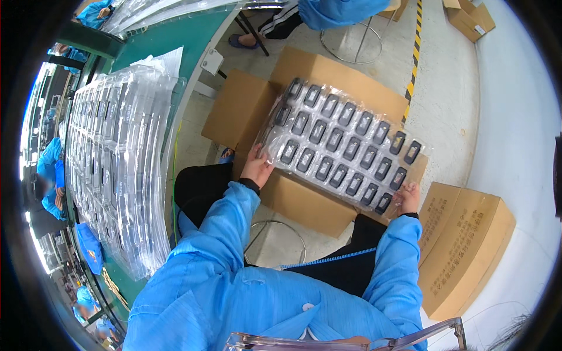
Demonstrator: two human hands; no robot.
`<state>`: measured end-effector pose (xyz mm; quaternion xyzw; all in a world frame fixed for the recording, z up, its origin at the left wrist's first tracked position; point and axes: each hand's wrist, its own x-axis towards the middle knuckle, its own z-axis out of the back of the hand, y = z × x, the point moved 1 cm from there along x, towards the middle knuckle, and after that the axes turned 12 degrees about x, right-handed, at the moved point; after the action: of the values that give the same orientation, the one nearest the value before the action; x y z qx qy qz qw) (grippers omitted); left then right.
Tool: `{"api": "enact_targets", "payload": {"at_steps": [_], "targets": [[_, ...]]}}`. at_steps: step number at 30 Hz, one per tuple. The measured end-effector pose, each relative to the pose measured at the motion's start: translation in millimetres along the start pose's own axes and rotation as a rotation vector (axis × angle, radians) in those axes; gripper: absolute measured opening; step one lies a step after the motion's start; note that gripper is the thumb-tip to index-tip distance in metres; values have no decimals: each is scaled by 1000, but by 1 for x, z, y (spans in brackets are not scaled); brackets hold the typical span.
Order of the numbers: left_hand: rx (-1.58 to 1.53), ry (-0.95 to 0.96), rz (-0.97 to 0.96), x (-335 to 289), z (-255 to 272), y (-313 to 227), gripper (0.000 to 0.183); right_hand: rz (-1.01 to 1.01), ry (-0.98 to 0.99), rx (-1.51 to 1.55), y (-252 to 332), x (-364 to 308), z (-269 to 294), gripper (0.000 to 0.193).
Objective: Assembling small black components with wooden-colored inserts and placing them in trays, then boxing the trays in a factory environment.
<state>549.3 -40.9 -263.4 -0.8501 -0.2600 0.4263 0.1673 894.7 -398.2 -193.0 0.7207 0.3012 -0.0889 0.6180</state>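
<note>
Clear plastic tray [276,137]: lies over the open carton, before the person's lap, slanting from upper left to lower right; whether it rests on the carton or hangs above it cannot be told.
Black devices [334,140]: sit in rows in the tray's pockets; a sharp tilt could slide some out, as no lid over them can be made out.
Left hand [256,168]: closed on the tray's near left corner, fingers bent at the edge; how far they reach underneath is hidden.
Right hand [408,198]: closed on the near right corner; the fingers' hold below the rim is hidden too.
Far edge: no hand supports it, so the loaded tray could sag or tip away if it is off its support.
Open carton [240,108]: its flaps spread around the tray; a flap could snag a tray corner and jolt the devices.
Stool [281,234]: stands near the person's legs, a possible knock during a step.
Closed carton [468,251]: stands near the right hand; a wide swing that way could bump it.
Stacked trays [117,117]: lie on the green bench [175,44] at left, likely to slip if an elbow brushes them.
</note>
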Motion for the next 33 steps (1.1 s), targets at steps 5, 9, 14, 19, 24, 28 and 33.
{"api": "enact_targets", "payload": {"at_steps": [5,9,14,19,24,28,33], "targets": [[80,280,5,26,-17,-16,47,46,-73,165,-13,-28,2,40],[72,239,99,82,2,24,51,37,-165,116,-40,-13,22,34],[199,90,247,124,6,61,52,-13,-324,51,-70,8,51,34],[561,-56,446,141,-3,22,50,-42,-391,-24,-58,-3,60,48],[1236,-253,56,258,118,-9,37,-124,-320,-21,-65,13,63,55],[2303,43,-148,295,70,10,30,-117,-348,27,-62,11,82,50],[2558,47,-674,349,67,47,33,-111,-307,97,-59,9,63,46]]}}
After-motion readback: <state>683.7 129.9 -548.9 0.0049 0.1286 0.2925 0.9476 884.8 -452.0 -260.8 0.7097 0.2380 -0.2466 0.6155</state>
